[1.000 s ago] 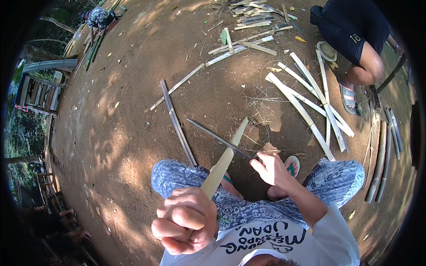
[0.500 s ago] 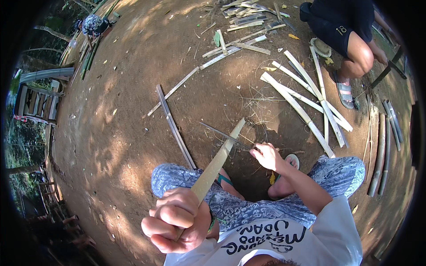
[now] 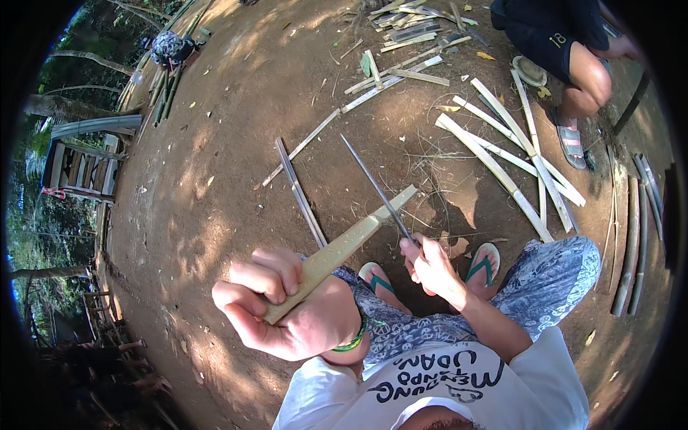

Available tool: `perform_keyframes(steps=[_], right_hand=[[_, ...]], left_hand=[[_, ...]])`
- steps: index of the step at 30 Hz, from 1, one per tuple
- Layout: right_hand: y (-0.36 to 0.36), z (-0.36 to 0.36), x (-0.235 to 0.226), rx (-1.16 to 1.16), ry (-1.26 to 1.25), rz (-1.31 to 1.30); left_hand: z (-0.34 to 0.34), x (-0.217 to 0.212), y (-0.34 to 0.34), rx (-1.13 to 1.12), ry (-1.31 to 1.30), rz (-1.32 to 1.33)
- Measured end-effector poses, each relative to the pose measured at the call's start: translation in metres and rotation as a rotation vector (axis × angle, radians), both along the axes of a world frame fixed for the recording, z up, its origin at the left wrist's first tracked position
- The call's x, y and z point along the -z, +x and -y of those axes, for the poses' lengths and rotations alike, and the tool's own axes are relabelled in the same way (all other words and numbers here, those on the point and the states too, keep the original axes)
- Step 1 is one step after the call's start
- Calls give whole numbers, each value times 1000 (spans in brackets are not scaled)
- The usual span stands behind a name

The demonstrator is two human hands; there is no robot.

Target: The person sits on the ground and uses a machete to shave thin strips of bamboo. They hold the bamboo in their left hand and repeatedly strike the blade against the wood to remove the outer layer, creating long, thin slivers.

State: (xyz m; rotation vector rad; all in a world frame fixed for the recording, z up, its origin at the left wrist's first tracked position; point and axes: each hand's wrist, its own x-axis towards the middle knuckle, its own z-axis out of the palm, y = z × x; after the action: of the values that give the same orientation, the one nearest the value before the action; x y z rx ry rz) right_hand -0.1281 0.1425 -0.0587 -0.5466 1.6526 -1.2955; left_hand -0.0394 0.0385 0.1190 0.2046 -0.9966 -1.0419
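Left fingers (image 3: 256, 281) curled round flat, tapered bamboo strip (image 3: 331, 256); right fingers (image 3: 428, 259) clasp slender metal knife (image 3: 374, 182).

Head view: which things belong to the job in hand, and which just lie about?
In the job:
- pale strip, in the left hand
- knife, in the right hand

Apparently lying about:
- loose strips
- poles
- yellow leaf

The blade (image 3: 378, 188) looks metal, the strip (image 3: 331, 256) woody.
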Motion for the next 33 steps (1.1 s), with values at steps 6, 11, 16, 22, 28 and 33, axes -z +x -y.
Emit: perform_keyframes(steps=[6,11,16,22,28,33], right_hand=[[5,-25,-75,-132,-291,-333],[-9,-18,16,3,-81,-275],[0,-17,-21,-65,-105,-462],[-20,-8,61,-8,139,-420],[-1,1,4,-8,-112,-465],[-52,14,138,-9,235,-449]], left_hand=[[-12,20,-3,73,-71,37],[-20,23,-2,147,-85,49],[-14,27,6,150,-41,4],[-13,25,6,185,-89,32],[-1,28,14,169,-102,21],[3,18,-2,153,-94,-36]])
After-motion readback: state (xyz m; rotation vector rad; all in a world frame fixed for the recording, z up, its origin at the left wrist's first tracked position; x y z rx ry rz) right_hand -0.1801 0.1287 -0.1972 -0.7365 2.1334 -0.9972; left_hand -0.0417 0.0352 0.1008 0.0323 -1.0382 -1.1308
